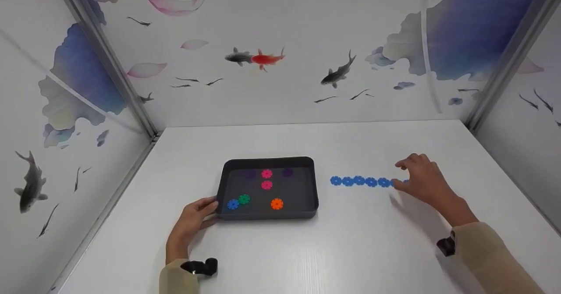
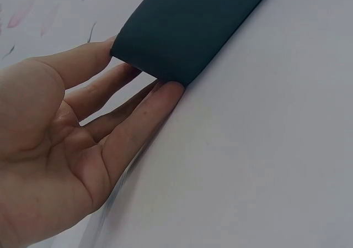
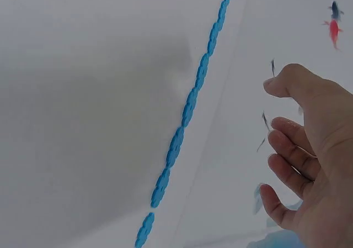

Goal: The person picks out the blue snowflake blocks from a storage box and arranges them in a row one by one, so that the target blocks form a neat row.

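My left hand (image 1: 190, 224) grips the left side of a dark shallow tray (image 1: 267, 215), thumb at the rim and fingers against its outer wall, as the left wrist view shows. Inside the tray lie flower-shaped plastic discs: pink (image 1: 267, 174), blue (image 1: 233, 204), green (image 1: 244, 199), orange (image 1: 277, 203) and dim purple (image 1: 287, 172). My right hand (image 1: 423, 180) hovers over the right end of a line of blue discs (image 1: 359, 180), hiding part of it. Its thumb and fingers are spread apart with nothing between them. In the right wrist view, the nearest blue disc (image 3: 144, 230) sits slightly apart from the line (image 3: 188, 107).
The white table (image 1: 280, 254) carries the tray left of centre and the disc line to its right. Printed panels with fish and petals enclose it at the back (image 1: 298, 97) and both sides, joined by metal corner posts (image 1: 109, 61).
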Available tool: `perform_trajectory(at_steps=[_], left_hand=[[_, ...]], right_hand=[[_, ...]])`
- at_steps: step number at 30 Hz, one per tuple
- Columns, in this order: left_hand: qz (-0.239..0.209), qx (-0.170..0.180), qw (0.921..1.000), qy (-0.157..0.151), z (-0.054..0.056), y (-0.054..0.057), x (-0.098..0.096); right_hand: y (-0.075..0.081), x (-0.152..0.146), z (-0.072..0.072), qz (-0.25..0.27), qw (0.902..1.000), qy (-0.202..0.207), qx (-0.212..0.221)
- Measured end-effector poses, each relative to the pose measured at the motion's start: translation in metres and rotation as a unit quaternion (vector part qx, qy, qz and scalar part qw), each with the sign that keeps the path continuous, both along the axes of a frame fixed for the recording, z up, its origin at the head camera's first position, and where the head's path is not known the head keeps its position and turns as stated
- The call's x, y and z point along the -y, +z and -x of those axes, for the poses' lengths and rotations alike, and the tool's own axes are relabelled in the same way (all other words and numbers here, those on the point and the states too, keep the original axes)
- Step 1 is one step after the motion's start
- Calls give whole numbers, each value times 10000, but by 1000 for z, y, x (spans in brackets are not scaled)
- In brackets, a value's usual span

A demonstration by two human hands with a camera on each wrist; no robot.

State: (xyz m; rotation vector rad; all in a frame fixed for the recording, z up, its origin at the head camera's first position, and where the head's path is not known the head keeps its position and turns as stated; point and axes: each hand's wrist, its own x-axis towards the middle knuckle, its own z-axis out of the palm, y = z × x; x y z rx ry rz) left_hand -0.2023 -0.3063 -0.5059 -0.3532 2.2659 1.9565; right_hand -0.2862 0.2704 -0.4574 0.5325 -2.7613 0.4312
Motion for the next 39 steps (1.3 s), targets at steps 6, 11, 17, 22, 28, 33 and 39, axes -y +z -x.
perform_trajectory(at_steps=[6,11,17,22,28,33,39], left_hand=[[-14,-18,10000,0,3,0,0],[-7,-76,10000,-20,1,0,0],[-3,-96,10000,22,-1,-1,1],[-23,-75,9999,102,0,0,1],[-10,-17,10000,28,0,-1,1],[-145,-41,9999,52,0,-2,1],[-48,-47,10000,42,1,-2,0]], right_hand=[[2,29,0,186,9989,294,-308],[6,59,-2,355,9981,463,-187],[11,99,-7,828,9931,793,253],[15,131,-10,1034,9869,1157,446],[16,163,-14,1180,9790,1574,530],[18,187,-16,1517,9674,1874,778],[21,218,-19,2025,9513,1842,1421]])
